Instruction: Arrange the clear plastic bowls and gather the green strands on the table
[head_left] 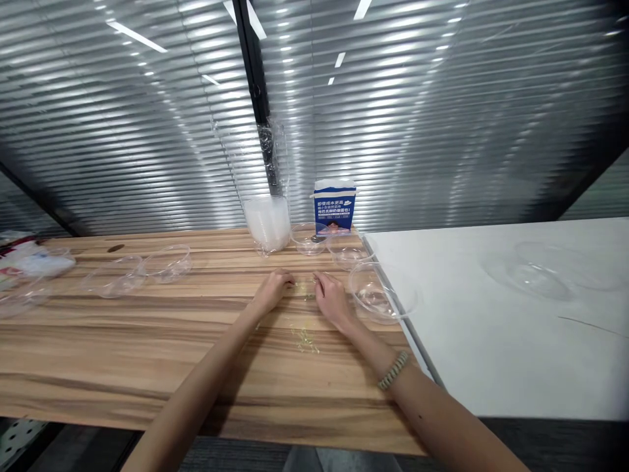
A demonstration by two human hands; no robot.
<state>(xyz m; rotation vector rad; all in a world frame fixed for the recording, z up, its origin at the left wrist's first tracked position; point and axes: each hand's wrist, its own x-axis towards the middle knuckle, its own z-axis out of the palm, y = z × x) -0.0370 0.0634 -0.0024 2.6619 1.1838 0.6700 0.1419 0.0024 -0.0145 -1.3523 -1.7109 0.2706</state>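
On the wooden table, small yellow-green bits (305, 341) lie scattered between my forearms, with a few more between my hands. My left hand (276, 288) rests on the table with its fingers curled together; what its fingertips hold, if anything, is too small to make out. Facing it across a narrow gap, my right hand (332, 296) has its fingers bent inward near the same bits, its fingertips also too small to read. A beaded bracelet (393, 370) circles my right wrist. Beside my right hand sits a clear round plastic bowl (376, 295).
Behind my hands stand a stack of clear cups (268, 223) in plastic wrap and a blue printed bag (335, 206). More clear bowls (167, 263) are at the left. A white table (466, 341) adjoins on the right, bearing clear lids (540, 278).
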